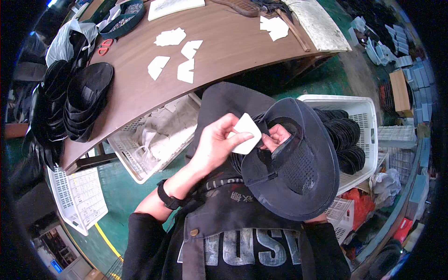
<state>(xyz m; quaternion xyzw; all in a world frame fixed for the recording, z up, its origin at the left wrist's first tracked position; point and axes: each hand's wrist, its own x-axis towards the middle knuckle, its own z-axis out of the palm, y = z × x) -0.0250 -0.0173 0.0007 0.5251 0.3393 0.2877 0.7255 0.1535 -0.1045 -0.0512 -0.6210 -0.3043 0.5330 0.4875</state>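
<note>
Between thumb and fingers, my left hand (pixel 220 139) pinches a white flat piece (pixel 247 134) with angled edges, close to the opening of a black shoe upper (pixel 305 163). The upper lies tilted over my lap, its perforated inner side showing. My right hand (pixel 276 138) reaches from beneath it; its curled fingers show at the opening, gripping the upper's edge, while the rest of the hand is hidden behind the upper. Similar white cut pieces (pixel 170 37) lie on the brown table (pixel 224 51) ahead of me.
Stacked black uppers (pixel 88 100) and red-handled scissors (pixel 105 47) are at the table's left. A white crate (pixel 368 135) of black pieces stands at my right; another crate (pixel 140 175) with white material sits under the table. A wooden stick (pixel 294 30) lies at the far right.
</note>
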